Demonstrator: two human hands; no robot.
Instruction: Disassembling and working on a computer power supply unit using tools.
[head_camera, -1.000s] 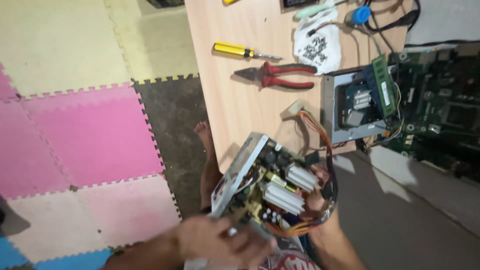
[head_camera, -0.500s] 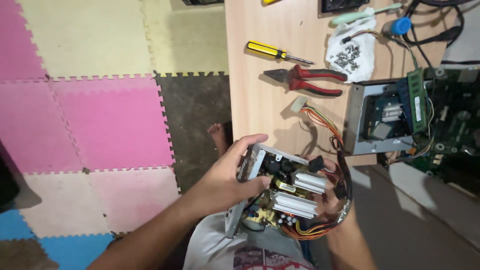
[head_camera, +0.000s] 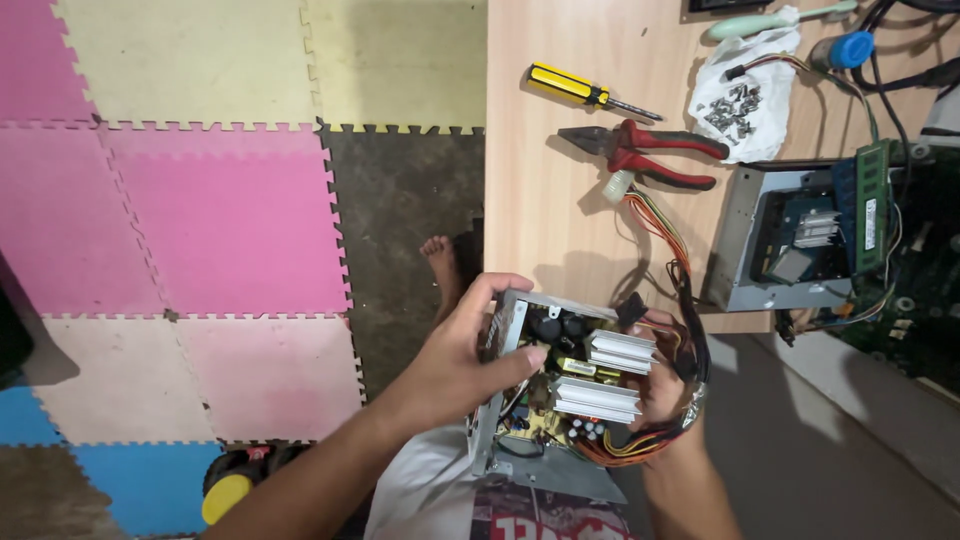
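My left hand (head_camera: 470, 355) has slid up the open metal power box (head_camera: 560, 395). Both hands grip it tight, my right hand (head_camera: 665, 385) by the wires (head_camera: 690, 330), below the counter's (head_camera: 550, 200) near edge.

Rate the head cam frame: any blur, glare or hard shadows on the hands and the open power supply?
Head view: sharp overall, no clear motion blur on the left hand or the right hand. The open power supply is evenly lit; its heat sinks look bright but not blown out. Soft shadow of hands and unit falls on the wooden table. The screwdriver and pliers are crisp.
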